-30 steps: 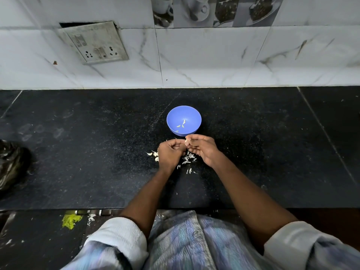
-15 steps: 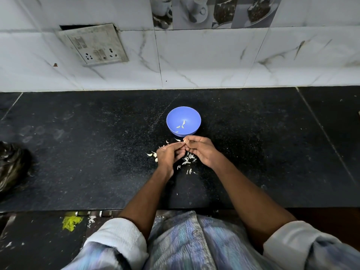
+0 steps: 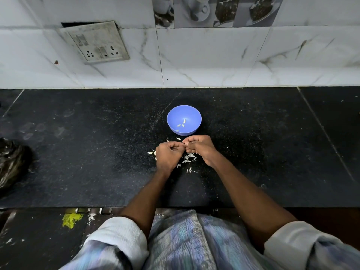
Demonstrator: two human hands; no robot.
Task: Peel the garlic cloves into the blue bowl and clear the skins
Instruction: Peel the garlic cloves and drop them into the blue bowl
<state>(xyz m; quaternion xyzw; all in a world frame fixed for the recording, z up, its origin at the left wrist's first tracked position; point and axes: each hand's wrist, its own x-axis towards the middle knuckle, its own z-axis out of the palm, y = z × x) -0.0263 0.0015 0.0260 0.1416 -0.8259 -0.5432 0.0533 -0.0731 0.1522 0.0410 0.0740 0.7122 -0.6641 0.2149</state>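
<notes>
Head view: the left hand and right hand, fingers curled, are meeting fingertip to fingertip, pinching a garlic clove just before the blue bowl; garlic skins are lying beneath on the black counter.

Home kitchen: black stone counter, marble wall tiles, socket plate.

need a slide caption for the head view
Both hands, left hand and right hand, work together over garlic skins before the blue bowl.
</notes>
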